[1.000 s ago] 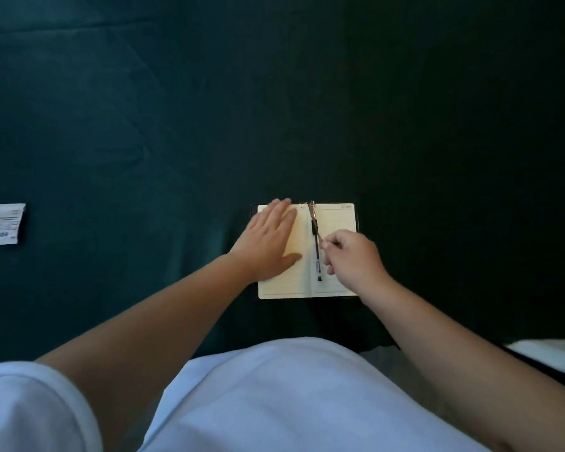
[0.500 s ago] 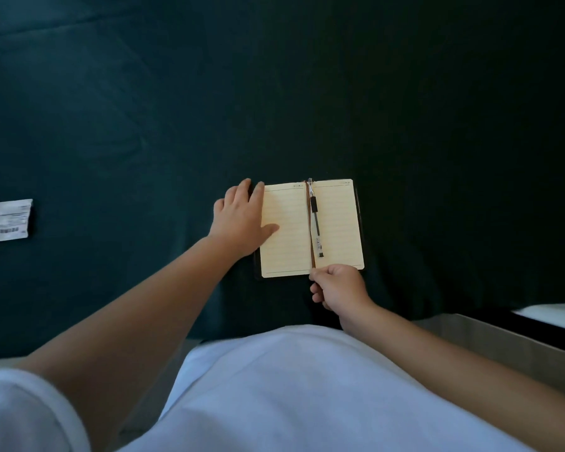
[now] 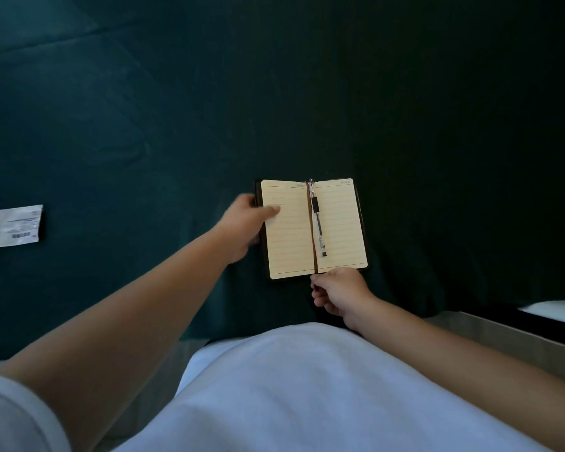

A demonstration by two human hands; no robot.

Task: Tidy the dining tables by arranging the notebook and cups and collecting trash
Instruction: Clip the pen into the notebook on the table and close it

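The notebook (image 3: 313,227) lies open near the counter's (image 3: 177,109) front edge, not yet closed or arranged; a paper slip (image 3: 18,226) lies well apart at the left, seemingly uncollected, and no cups show. The left hand (image 3: 246,223) grips the left cover, thumb on the page. The right hand (image 3: 338,290) pinches the ribbon (image 3: 311,223) at the bottom edge. The notebook's long axis runs away from the person, a pen (image 3: 317,220) lying along its gutter.
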